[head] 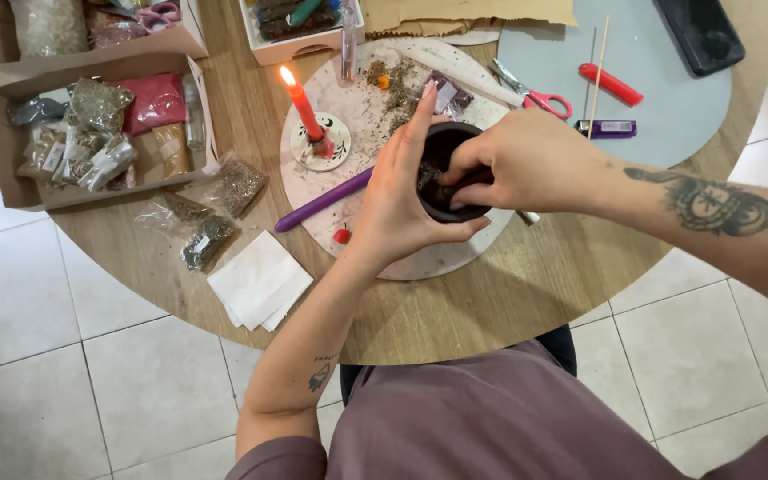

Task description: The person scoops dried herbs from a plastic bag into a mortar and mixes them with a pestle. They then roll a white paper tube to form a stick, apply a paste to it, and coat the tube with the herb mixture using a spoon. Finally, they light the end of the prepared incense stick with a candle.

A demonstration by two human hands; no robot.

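A round wooden table (455, 311) stands on a pale tiled floor (91, 356), and on it lies a round speckled white board (375, 107) scattered with dried herb crumbs. Near the board's front edge sits a small dark bowl (444, 147), a mortar by the look of it. The left hand (397, 200) is wrapped around the bowl's near side, thumb under the rim and index finger raised straight up along the edge, so it is clamped on the bowl. The right hand (526, 160) reaches in from the other side with its fingertips bunched together and dipped into the bowl (what they pinch inside, if anything, cannot be made out). Just left of the bowl a lit red candle (306, 108) stands upright in a small white painted holder (322, 142), and a purple candle (324, 200) lies flat across the board's edge. Farther left, cardboard trays (11, 191) hold small bags of herbs, with folded white napkins (260, 280) nearby. Beyond the right hand, red-handled scissors (540, 98) and a purple lighter (608, 129) rest on a grey mat (668, 98).
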